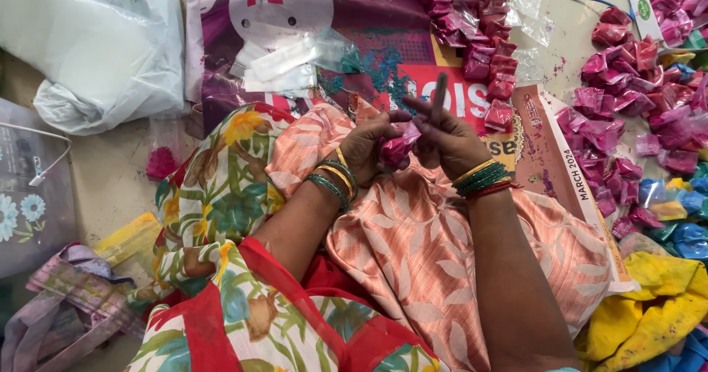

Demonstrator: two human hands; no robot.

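Above a peach leaf-print lap cloth, the left hand and right hand together pinch a small pink powder-filled plastic packet, both grips pressed on it. Its long axis looks roughly level, left to right. A loose pinch could spill powder.

Floor: pale, smooth, stained pink in spots. Covering: printed paper sheets and a purple plastic sheet spread flat. Upper left: white plastic bag. Left edge: translucent flowered bag. Lower right: yellow cloth. Light: even, soft.
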